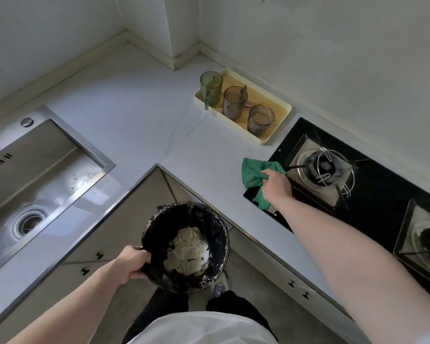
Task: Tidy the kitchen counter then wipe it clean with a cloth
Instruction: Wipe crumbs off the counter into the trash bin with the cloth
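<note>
Head view: we see the fingers point(267, 173) of the right hand point(276, 187) curled over a green cloth point(255, 178), bunching it and pressing it down at the near-left corner of the black hob point(382, 192), where hob meets counter point(216, 155). The cloth is crumpled, part of it spread on the white counter and part hanging over the hob's glass beneath the wrist. A few pale crumbs lie just by its lower edge.

The left hand point(132, 263) is closed on the rim of a bin point(184, 247), fingers wrapped over the edge, holding it out in front of the cabinets and below counter level. The bin is lined with a black bag, and inside we see a heap of crumpled pale paper.

Further back on the counter, against the wall, a cream tray point(282, 120) carries three tinted cups in a row: a green cup point(211, 88) at the far end, a brown cup point(234, 103) in the middle and a grey cup point(260, 119) nearest the hob. The green and brown ones each hold something thin, which we cannot make out; the grey one looks cloudy inside.

To the left, a steel sink point(35, 170) is set into the counter, its basin bare and streaked with water marks around the drain.
</note>
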### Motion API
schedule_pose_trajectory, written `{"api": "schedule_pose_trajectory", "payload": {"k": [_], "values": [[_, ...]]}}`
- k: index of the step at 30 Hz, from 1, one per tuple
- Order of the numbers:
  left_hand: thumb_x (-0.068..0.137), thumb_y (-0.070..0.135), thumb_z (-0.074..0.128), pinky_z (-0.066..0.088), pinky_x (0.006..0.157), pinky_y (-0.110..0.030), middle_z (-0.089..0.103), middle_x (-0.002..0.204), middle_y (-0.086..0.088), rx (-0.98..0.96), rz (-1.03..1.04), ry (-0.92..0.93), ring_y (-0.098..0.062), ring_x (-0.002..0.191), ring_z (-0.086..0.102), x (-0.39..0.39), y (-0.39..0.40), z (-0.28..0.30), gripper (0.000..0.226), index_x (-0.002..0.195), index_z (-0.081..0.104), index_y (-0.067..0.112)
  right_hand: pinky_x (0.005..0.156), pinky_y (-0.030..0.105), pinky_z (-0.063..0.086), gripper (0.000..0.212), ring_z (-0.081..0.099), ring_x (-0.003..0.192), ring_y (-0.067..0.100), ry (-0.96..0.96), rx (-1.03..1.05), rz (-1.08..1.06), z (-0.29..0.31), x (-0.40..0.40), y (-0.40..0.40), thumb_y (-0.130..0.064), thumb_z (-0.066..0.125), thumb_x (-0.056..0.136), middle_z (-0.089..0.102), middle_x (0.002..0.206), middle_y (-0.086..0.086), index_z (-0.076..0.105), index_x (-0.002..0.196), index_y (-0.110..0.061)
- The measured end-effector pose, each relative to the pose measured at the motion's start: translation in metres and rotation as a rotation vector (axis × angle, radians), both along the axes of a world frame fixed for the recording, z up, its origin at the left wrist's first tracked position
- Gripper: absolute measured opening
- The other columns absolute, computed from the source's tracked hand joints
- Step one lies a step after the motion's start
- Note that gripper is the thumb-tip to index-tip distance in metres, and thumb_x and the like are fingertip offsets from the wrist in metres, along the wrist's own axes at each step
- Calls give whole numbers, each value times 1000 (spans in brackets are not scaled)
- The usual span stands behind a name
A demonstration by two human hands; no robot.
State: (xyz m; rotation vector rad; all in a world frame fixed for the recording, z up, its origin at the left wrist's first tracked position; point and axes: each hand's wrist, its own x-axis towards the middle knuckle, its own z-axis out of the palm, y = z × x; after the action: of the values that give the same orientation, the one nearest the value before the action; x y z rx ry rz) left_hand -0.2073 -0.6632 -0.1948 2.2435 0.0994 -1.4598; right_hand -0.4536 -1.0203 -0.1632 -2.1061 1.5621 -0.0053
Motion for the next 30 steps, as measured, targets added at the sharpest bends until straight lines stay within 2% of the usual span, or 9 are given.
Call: {"api": "schedule_pose_trajectory", "payload": {"k": [5, 9, 11, 14, 18, 23, 25, 28, 30], "values": [[77, -7, 58, 63, 73, -53, 69, 77, -17, 19, -7, 2, -31, 70, 72, -20, 2, 3, 20, 93, 71, -6, 95, 36, 49, 36, 55, 122, 27, -36, 18, 79, 0, -26, -1, -10, 52, 100, 61, 136, 3, 65, 128, -26], [79, -9, 54, 58, 48, -33, 65, 73, -15, 21, -23, -13, -27, 57, 67, -36, -6, 10, 20, 92, 70, -8, 98, 39, 50, 35, 55, 124, 30, -33, 7, 48, -1, -32, 6, -11, 54, 99, 61, 138, 4, 65, 129, -27], [80, -8, 53, 55, 44, -30, 64, 72, -13, 16, -33, -18, -25, 54, 67, -45, -14, 15, 17, 86, 68, -3, 95, 40, 50, 35, 56, 120, 32, -22, -20, 24, -3, -27, 13, -13, 54, 98, 64, 131, 7, 64, 129, -27], [80, -7, 54, 56, 43, -30, 65, 70, -12, 23, -51, -20, -24, 50, 67, -54, -22, 18, 17, 81, 69, 1, 93, 38, 49, 36, 57, 117, 32, -8, -55, 34, -2, -22, 31, -15, 55, 98, 66, 126, 8, 63, 130, -27], [77, -6, 54, 64, 60, -44, 71, 74, -15, 30, -39, -4, -29, 61, 73, -59, -20, 12, 20, 86, 72, -1, 101, 40, 47, 37, 54, 118, 29, -51, -56, 73, 3, -17, 66, -10, 54, 99, 63, 132, 3, 64, 132, -24], [79, -8, 54, 61, 50, -36, 68, 68, -13, 32, -42, -16, -25, 51, 70, -67, -20, 16, 18, 84, 69, 0, 107, 34, 40, 43, 53, 123, 22, -164, 102, 195, -8, -5, 144, -2, 54, 96, 65, 132, -3, 70, 125, -29], [79, -9, 53, 61, 48, -37, 67, 64, -13, 26, -28, -13, -27, 51, 69, -69, -21, 18, 17, 82, 68, -1, 99, 27, 43, 41, 54, 113, 12, -223, 242, 212, -7, -1, 170, -5, 54, 98, 62, 132, -3, 70, 124, -32], [78, -9, 53, 62, 51, -39, 66, 60, -11, 21, -20, -22, -27, 52, 69, -71, -19, 19, 16, 79, 67, -1, 61, 12, 42, 34, 51, 66, -3, -258, 332, 295, -1, -2, 172, -17, 56, 101, 68, 126, -8, 67, 126, -38], [77, -7, 54, 63, 63, -46, 67, 66, -14, 20, -26, -24, -30, 58, 70, -72, -18, 17, 16, 80, 69, -1, 71, 19, 54, 34, 61, 78, 0, -322, 359, 282, 12, -9, 161, -18, 57, 100, 69, 123, -15, 67, 124, -39]]}}
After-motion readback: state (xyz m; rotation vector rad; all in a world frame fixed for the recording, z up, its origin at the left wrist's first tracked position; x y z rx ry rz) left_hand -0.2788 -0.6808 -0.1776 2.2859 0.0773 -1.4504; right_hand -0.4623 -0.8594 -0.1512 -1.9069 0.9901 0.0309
